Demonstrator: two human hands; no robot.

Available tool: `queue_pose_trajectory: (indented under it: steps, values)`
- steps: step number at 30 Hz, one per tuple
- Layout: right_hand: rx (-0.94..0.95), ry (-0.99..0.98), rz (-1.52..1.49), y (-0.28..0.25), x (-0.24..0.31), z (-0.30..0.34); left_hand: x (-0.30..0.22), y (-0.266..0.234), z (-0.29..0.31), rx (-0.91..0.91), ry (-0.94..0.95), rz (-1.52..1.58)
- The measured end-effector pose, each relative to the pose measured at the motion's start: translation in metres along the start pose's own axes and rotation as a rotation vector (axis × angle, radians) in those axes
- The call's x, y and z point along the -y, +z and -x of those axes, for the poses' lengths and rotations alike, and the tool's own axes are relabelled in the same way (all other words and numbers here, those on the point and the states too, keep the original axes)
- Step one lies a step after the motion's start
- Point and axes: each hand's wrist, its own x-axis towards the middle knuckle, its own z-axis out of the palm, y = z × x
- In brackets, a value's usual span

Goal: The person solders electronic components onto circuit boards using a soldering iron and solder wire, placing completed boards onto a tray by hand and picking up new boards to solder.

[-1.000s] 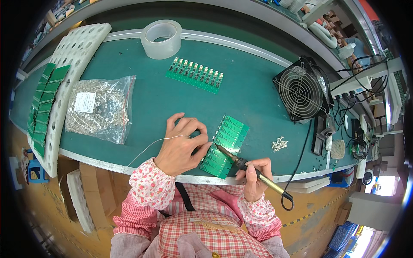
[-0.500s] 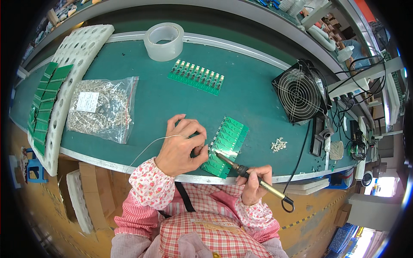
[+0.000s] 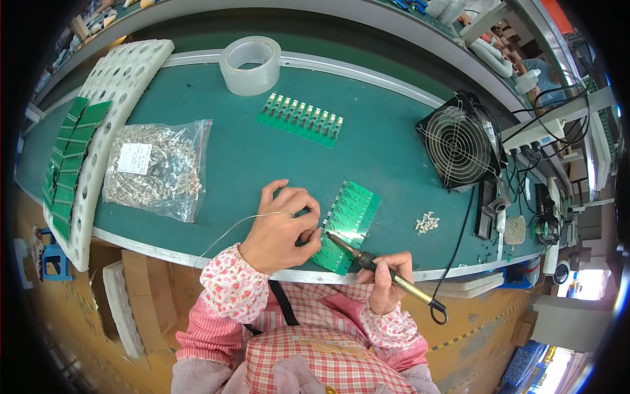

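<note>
Green on the bench (image 3: 394, 217), treat the circuit board (image 3: 350, 222) as likely light, stiff and brittle, best taken by its edges, away from soldering iron (image 3: 365, 260) clasped by right hand (image 3: 388, 282) and wire (image 3: 244, 220) seemingly pinched by left hand (image 3: 282, 233).

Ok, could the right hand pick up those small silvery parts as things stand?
Probably not freely: the right hand is holding the soldering iron. The small silvery parts seem near enough, though, with nothing standing between.

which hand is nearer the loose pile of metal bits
Right. The right hand is left of the pile, closer to the person; the left hand is farther left, by the green board.
</note>
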Motion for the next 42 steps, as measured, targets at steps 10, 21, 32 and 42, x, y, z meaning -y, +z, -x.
queue_pose_trajectory:
  steps: [10, 21, 32, 42]
  values:
    - [0.022, -0.016, 0.012, -0.0026, -0.0030, 0.0000, -0.0007, -0.0005, 0.0004, 0.014, -0.005, -0.023]
    - [-0.019, -0.007, -0.081, -0.0049, -0.0070, 0.0020, 0.0002, -0.0009, -0.0005, 0.001, -0.002, -0.016]
    - [0.005, 0.011, -0.007, -0.0014, -0.0033, -0.0008, -0.0008, 0.0010, -0.0004, 0.044, 0.015, -0.030]
    - [-0.001, 0.025, -0.017, 0.0000, -0.0015, -0.0008, -0.0012, -0.0023, -0.0001, 0.059, 0.021, -0.050]
